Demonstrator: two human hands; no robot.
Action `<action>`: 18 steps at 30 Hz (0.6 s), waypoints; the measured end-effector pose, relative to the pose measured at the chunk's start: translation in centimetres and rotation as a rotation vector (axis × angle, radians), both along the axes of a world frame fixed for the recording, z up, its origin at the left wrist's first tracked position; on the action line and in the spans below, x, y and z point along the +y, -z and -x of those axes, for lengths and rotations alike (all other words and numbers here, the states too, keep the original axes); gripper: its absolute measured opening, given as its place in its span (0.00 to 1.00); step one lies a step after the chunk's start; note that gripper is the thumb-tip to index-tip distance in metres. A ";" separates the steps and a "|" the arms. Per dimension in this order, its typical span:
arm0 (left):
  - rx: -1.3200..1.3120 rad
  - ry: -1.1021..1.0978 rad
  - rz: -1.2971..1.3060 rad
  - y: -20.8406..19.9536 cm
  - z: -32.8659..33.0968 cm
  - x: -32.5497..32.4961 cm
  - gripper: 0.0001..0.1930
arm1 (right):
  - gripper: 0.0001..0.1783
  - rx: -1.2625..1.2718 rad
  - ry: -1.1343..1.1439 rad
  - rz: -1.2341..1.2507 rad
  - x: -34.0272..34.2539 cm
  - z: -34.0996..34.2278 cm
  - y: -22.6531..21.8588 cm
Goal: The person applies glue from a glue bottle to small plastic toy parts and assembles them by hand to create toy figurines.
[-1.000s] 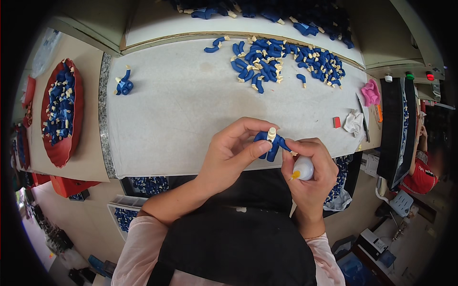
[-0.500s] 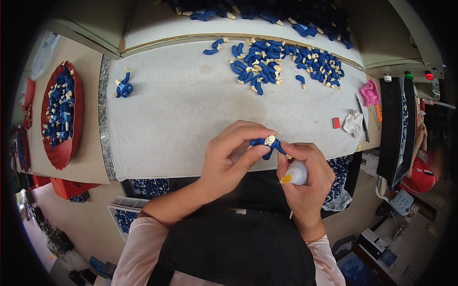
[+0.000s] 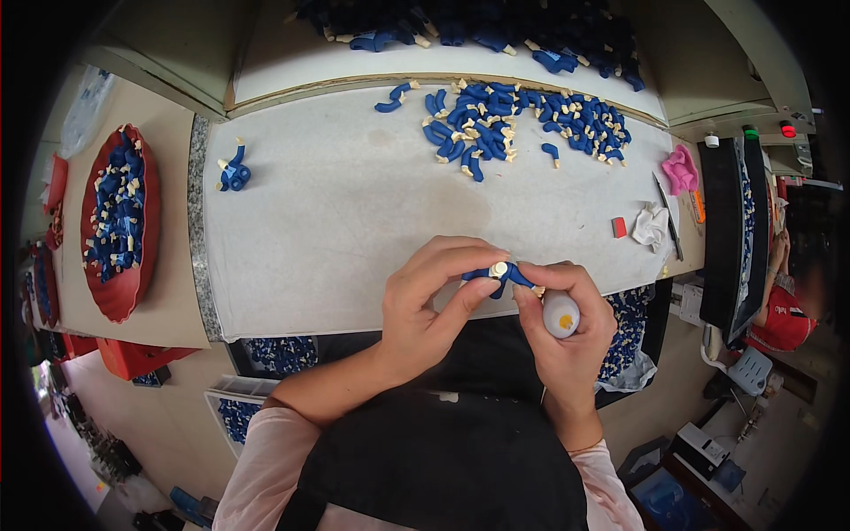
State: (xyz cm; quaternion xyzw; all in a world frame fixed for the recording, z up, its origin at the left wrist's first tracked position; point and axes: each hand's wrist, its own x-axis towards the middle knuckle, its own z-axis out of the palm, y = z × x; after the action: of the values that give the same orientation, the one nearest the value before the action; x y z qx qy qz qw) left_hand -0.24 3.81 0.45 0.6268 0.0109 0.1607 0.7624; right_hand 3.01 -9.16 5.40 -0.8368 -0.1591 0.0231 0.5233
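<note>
My left hand (image 3: 427,299) pinches a small blue figurine body (image 3: 500,274) with a round cream peg on top, over the table's near edge. At the figurine's right side, the thumb and forefinger of my right hand (image 3: 567,323) press on a blue arm piece (image 3: 521,276) with a cream hand end. A white squeeze bottle (image 3: 560,311) with a yellow-orange tip is also gripped in that hand, its tip toward me. Whether the arm piece is fixed to the body cannot be made out.
Loose blue arm pieces (image 3: 478,124) lie heaped at the table's back, below a shelf of blue figurines (image 3: 549,57). One figurine (image 3: 235,173) stands at left, near a red tray (image 3: 149,257) of figurines. A red block (image 3: 619,227), crumpled tissue (image 3: 651,226) and pink cloth (image 3: 680,170) sit at right.
The bottle in my right hand has turned so its tip points more toward me. My right fingers have come in closer on the figurine's arm. The whole view has shifted slightly.
</note>
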 end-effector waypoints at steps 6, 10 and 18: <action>0.106 0.049 0.012 -0.4 0.0 0.2 0.12 | 0.08 -0.010 -0.061 0.072 -0.3 -0.3 0.0; -0.091 -0.051 -0.321 0.0 -0.4 0.4 0.13 | 0.10 0.017 -0.051 0.064 -0.3 -0.4 0.3; 0.037 -0.106 -0.222 0.4 -0.2 -0.5 0.13 | 0.10 0.070 -0.006 0.095 0.1 -0.3 0.9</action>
State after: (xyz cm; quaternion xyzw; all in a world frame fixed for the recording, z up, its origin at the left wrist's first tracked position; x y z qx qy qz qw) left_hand -0.05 3.33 0.08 0.7088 0.0400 0.1894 0.6783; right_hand 3.35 -9.07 4.49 -0.8589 -0.1419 0.0616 0.4882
